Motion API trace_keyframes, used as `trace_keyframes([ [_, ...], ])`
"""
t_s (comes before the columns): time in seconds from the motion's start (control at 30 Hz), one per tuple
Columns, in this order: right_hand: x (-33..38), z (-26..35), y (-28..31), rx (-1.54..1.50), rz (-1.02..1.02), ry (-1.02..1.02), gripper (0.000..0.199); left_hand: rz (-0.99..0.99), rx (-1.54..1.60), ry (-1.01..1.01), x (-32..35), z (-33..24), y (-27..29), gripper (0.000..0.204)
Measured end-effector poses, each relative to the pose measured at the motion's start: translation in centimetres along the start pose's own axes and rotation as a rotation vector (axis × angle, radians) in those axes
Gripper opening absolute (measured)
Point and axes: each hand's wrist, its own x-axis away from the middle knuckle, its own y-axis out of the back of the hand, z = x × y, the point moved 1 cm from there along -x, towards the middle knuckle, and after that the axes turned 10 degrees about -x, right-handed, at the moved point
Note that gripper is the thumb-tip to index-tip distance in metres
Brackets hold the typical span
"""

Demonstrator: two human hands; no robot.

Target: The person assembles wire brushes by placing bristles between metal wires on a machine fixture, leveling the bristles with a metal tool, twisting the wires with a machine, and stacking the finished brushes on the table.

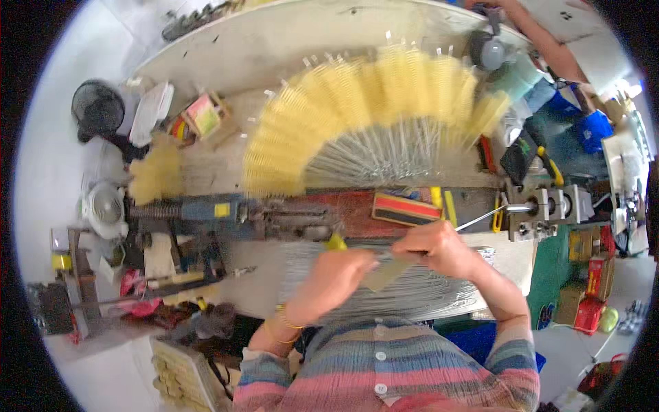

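Bare surface point(259, 259) left of the left grip point(341, 270), vise point(296, 221) beyond it, box point(408, 210) just beyond the right grip point(439, 249), metal blocks point(542, 204) farther right, bundles point(384, 86) beyond both

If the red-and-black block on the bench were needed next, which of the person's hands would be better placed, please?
Probably the right hand: it is just below the red-and-black block, while the left hand is farther away. Blur hides whether either hand is free.

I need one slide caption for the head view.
Left hand and right hand over grey strands, before a fan of yellow bundles.
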Motion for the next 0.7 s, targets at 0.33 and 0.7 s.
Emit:
trace_keyframes([
  [0.33, -7.7, -0.7, -2.0, -0.298, -0.173, -0.172, 0.011, 0.197, 1.025, 0.579, 0.2, 0.3, -6.7, 0.032],
  [0.7, -7.7, 0.3, -0.3, -0.323, -0.016, -0.19, 0.027, -0.332, 0.34, 0.458, 0.4, 3.2, -7.0, 0.028],
])
